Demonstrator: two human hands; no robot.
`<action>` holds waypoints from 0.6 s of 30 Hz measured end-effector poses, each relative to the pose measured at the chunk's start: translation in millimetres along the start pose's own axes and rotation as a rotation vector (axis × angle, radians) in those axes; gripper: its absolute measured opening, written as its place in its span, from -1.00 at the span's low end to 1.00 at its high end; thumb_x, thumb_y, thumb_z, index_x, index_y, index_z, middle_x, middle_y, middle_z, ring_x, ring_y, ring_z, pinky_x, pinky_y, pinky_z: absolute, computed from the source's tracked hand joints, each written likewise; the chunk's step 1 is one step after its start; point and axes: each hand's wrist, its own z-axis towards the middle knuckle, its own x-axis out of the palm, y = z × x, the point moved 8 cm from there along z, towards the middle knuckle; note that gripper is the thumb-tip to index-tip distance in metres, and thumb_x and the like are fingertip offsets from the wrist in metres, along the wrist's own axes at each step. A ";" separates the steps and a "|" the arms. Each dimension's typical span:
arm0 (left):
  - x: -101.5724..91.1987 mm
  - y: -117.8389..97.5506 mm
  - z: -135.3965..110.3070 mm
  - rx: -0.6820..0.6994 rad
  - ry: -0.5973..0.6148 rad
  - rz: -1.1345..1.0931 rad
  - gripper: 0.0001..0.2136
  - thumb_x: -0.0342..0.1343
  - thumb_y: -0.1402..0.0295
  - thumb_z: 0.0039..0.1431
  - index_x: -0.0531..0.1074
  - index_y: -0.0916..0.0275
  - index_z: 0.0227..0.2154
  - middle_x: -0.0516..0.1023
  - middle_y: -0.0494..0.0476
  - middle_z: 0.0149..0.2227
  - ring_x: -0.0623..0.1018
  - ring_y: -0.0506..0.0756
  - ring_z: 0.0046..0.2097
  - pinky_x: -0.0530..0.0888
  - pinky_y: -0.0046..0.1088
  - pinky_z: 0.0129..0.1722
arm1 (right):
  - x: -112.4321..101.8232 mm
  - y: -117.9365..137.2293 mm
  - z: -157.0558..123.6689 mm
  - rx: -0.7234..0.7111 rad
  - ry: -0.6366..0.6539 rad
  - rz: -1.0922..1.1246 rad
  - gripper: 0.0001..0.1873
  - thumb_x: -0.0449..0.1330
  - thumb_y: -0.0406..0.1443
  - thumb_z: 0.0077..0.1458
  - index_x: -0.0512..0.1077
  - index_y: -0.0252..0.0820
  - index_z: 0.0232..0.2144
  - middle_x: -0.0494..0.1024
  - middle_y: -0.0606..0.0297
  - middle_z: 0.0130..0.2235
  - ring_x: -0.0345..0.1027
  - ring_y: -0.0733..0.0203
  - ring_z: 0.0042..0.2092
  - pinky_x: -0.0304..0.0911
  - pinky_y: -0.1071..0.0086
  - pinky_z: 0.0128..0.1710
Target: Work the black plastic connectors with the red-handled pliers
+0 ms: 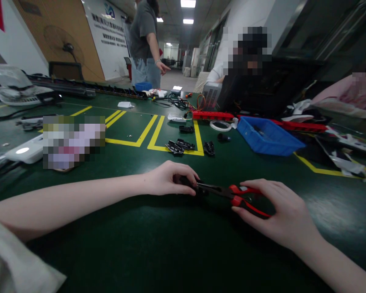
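One dark part (183, 181) sits pinched in the left hand (164, 178), apparently for steadiness; right hand (282, 211) grips red-handled pliers (236, 201), tips close by it.

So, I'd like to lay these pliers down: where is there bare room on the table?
Bare green table lies on the near side between the left forearm and right forearm, and between the right hand and the blue bin. It is crowded around the black parts by the yellow lines, and farther back among cables and red strips.
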 end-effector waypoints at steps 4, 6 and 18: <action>-1.8 0.4 0.4 -0.025 -0.018 -0.032 -0.85 0.27 0.38 0.15 0.53 0.35 -0.26 0.55 0.26 -0.04 0.56 0.10 -0.11 0.50 -0.34 -0.14 | 0.6 -3.1 -0.4 0.029 -0.009 -0.015 -0.63 0.24 -0.05 0.09 0.37 -0.08 -0.10 0.58 0.16 -0.20 0.50 -0.07 -0.22 0.40 0.03 -0.28; -2.9 -1.0 0.3 -0.016 -0.027 -0.025 -0.85 0.27 0.38 0.15 0.53 0.35 -0.26 0.55 0.25 -0.05 0.56 0.11 -0.08 0.48 -0.31 -0.09 | 1.4 -2.9 -0.2 0.033 -0.008 -0.020 -0.63 0.23 -0.05 0.11 0.37 -0.08 -0.10 0.58 0.16 -0.21 0.50 -0.07 -0.23 0.40 0.04 -0.29; -5.6 -4.1 -0.2 0.026 -0.061 -0.019 -0.86 0.28 0.39 0.14 0.52 0.34 -0.27 0.55 0.27 -0.03 0.56 0.13 -0.05 0.46 -0.27 -0.04 | 0.5 3.4 1.6 -0.004 -0.005 -0.031 -0.62 0.23 -0.04 0.09 0.38 -0.12 -0.13 0.59 0.19 -0.24 0.48 0.00 -0.28 0.36 0.11 -0.30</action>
